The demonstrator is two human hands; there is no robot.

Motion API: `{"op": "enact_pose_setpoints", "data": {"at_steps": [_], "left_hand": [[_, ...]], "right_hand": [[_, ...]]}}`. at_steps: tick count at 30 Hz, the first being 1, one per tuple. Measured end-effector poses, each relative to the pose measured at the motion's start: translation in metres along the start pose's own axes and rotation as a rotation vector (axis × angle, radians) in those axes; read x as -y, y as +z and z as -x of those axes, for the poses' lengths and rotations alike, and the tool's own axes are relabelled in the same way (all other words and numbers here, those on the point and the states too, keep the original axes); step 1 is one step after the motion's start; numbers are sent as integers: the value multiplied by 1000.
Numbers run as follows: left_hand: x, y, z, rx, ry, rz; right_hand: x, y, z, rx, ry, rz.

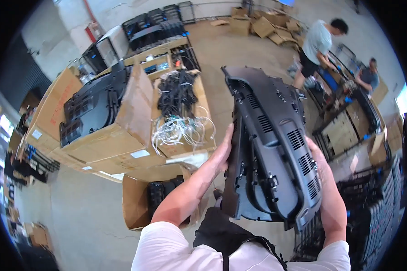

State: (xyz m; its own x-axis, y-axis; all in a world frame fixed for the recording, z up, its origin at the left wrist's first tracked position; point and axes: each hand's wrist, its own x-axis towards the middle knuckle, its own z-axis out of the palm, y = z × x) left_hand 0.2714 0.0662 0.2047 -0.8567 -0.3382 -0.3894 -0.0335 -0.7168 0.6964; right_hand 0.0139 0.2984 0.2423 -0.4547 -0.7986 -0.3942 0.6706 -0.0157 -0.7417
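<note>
Between my two hands I carry a stack of black moulded plastic panels (276,122) with slotted vents and small clips along their edges. The stack stands tilted in front of my body, clear of the floor. My left hand (226,147) presses on its left side, and my right hand (315,152) grips the right side. Most of the fingers of both hands are hidden by the panels. To the left, similar black panels (95,101) lie in a large open cardboard box (133,104).
Bundled black cables with white ends (178,97) lie on a cardboard-topped stand left of me. Below it stands an open carton (135,203) holding black parts. Black racks (371,217) fill the right side. Two people work at a frame (343,128) at the far right.
</note>
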Motion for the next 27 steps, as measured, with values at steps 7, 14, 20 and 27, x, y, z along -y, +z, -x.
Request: {"op": "enact_pose_setpoints", "data": {"at_steps": [7,14,20,27], "left_hand": [[-215,-14,29,-9,381,-32],[-353,-82,123,-446,749,21],[-404,-141,201,-908,899,123],[-438,-249,245,-1146,1055,298]], "right_hand": [[106,174,-154,462,-147,240],[108,403,-290,912,-28,355],[63,604,-369,1275,131,379],[-17,850,-381,1607,282,359]]}}
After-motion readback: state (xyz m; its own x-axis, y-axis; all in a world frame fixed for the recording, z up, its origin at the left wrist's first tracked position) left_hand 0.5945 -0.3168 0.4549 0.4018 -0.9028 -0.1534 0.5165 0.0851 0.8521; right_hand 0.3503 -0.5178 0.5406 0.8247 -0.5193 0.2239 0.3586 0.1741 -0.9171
